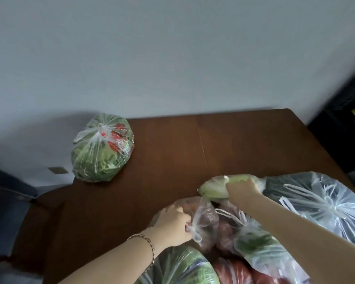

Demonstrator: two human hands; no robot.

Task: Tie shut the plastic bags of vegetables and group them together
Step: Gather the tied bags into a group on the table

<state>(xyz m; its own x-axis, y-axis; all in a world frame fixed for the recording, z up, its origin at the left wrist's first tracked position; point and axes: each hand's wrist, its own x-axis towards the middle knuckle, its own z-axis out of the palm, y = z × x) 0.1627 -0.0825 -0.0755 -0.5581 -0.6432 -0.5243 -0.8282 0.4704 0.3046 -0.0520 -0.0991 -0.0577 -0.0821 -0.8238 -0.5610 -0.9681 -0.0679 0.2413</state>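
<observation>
Fingers [182,220] pinch reddish bag's knot [193,232]

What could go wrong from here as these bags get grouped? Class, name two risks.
1. The bag of greens sits at the table's far left edge, apart from the pile; it might roll off.
2. The left hand pinches the clear bag by its thin neck; lifting it that way could tear the plastic.
</observation>
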